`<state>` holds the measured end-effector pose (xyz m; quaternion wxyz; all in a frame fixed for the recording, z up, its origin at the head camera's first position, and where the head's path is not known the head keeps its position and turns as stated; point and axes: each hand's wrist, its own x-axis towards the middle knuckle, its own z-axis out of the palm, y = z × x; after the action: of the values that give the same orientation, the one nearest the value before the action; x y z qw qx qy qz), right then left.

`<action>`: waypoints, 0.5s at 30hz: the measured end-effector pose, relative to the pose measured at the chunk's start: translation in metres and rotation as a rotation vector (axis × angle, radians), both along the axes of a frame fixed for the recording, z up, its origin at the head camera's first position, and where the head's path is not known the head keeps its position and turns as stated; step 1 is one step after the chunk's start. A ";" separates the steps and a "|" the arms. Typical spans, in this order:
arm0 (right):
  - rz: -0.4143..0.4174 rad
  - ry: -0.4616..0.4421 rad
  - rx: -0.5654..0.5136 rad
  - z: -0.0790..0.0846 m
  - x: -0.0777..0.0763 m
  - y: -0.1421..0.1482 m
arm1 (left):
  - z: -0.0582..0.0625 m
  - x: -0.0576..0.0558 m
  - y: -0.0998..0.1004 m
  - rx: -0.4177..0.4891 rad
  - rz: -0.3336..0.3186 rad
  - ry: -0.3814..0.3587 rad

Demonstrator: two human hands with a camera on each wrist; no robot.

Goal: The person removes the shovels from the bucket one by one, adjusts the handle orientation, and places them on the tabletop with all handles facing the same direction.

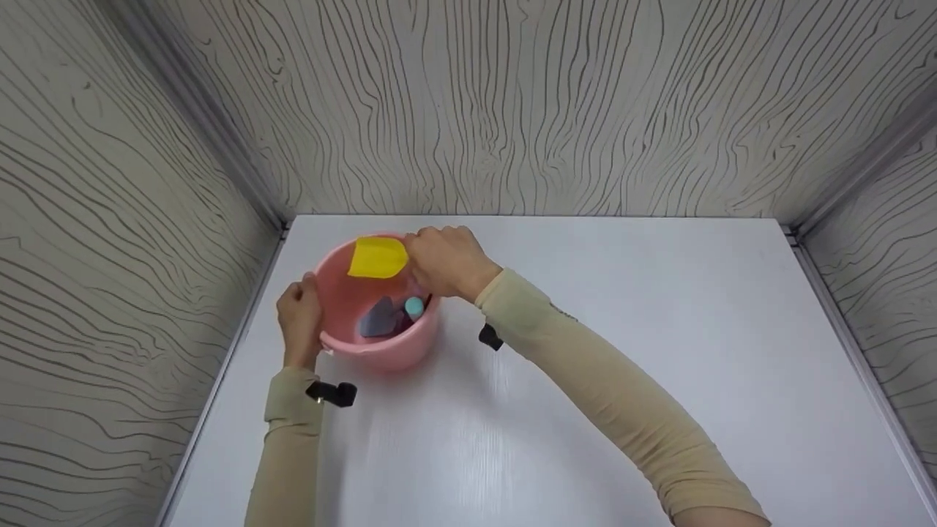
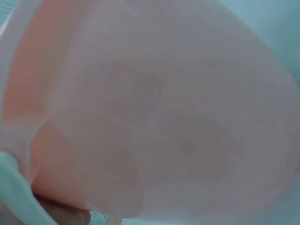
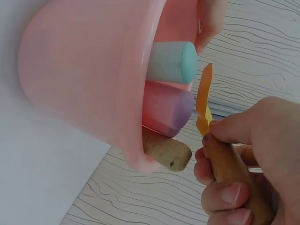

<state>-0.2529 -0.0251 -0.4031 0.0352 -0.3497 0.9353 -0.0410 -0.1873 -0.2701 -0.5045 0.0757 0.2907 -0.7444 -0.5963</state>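
A pink bucket [image 1: 395, 356] stands tilted at the table's back left. My left hand [image 1: 300, 315] grips its rim on the left side; in the left wrist view the bucket's wall [image 2: 164, 117] fills most of the picture. With my right hand [image 1: 448, 262] I hold a small yellow shovel [image 1: 378, 258] by its wooden handle [image 3: 229, 173], its blade over the bucket's mouth. Inside the bucket lie a grey shovel-like blade [image 1: 380, 319], a teal-ended handle [image 3: 173, 62], a purple-ended handle [image 3: 171, 110] and a wooden handle end [image 3: 168, 152].
A white table [image 1: 622, 351] lies under the bucket and arms. Wood-grain panels [image 1: 512, 110] rise at the back and both sides, with grey metal strips at the corners. A black wrist strap [image 1: 333, 394] sits on the left sleeve.
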 end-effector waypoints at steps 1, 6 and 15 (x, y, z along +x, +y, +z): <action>-0.008 -0.004 -0.019 -0.001 0.000 0.003 | 0.000 0.000 0.000 -0.001 -0.003 0.000; -0.029 -0.006 -0.118 -0.002 0.000 0.017 | -0.001 0.000 0.000 -0.006 -0.012 0.011; -0.055 0.026 -0.249 -0.014 -0.006 0.045 | -0.002 0.001 -0.004 -0.029 0.005 0.027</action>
<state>-0.2586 0.0199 -0.4173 -0.0216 -0.3260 0.9326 -0.1532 -0.1864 -0.2745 -0.5062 0.0916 0.2832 -0.7510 -0.5893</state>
